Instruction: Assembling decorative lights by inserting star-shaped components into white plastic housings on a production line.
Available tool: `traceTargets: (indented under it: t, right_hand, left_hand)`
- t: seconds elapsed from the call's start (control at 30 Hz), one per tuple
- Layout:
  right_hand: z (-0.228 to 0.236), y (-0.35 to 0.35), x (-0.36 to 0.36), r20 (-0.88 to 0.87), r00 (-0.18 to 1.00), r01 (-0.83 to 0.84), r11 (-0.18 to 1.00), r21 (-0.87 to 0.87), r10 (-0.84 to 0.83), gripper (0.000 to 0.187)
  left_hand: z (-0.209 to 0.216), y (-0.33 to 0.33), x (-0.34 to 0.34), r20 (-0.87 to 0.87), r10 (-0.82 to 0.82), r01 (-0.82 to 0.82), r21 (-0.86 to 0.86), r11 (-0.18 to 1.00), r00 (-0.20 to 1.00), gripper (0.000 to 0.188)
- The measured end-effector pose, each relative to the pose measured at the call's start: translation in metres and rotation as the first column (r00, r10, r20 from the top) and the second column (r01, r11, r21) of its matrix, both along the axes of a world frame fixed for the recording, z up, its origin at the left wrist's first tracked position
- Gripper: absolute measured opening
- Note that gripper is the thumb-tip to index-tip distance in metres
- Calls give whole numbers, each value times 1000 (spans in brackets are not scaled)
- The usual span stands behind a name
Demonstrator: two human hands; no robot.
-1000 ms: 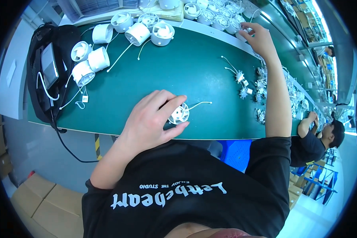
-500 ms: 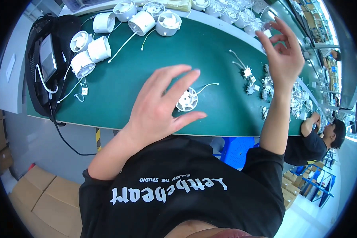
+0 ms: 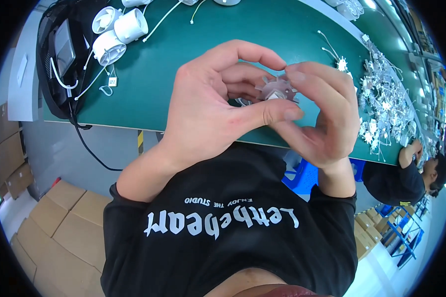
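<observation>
My left hand (image 3: 208, 91) and my right hand (image 3: 329, 106) meet above the green table (image 3: 153, 94), fingertips close together. Between them is a small translucent disc (image 3: 274, 90) with teeth around its rim and a whitish block on its lower side. Both hands close on this disc, the left thumb passing beneath it and the right fingers at its right edge. Behind my left fingers, part of a small white round part (image 3: 243, 102) shows; the rest of it is hidden.
White cylindrical fan housings (image 3: 131, 25) with cables stand at the far left, beside a black mesh bag (image 3: 47, 54) holding a grey device (image 3: 64, 44). Clear toothed parts (image 3: 384, 99) lie heaped at the right. Another person (image 3: 394, 180) works beyond them. Cardboard boxes (image 3: 59, 225) are at lower left.
My right hand has come down from the far right to my left hand. Both hands, apart before, now close on the toothed disc. The whole view has shifted, with the far housings partly out of frame.
</observation>
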State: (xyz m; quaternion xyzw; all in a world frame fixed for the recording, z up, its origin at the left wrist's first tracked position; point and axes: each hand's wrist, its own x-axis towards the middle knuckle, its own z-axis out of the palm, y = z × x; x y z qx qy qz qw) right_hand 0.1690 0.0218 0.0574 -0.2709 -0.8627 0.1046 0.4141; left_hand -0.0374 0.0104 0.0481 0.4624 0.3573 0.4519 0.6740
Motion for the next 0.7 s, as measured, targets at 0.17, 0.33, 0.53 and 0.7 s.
traceTargets:
  t: [0.17,0.33,0.53,0.7]
  right_hand:
    - [-17,-16,6,-20,992,126,991,42,-125,59]
    - [-20,-29,25,-20,979,178,903,-391,-202,53]
    - [-33,-21,11,-29,988,100,761,-641,-154,48]
    - [-34,-14,8,8,997,64,841,-538,-71,45]
  left_hand:
    - [-18,-3,-5,-103,67,-39,252,967,992,65]
    - [-26,-6,-11,-484,383,15,635,772,787,75]
    - [-52,-6,-6,-552,380,91,645,758,742,74]
    - [-46,-9,-8,-478,311,-21,519,855,821,58]
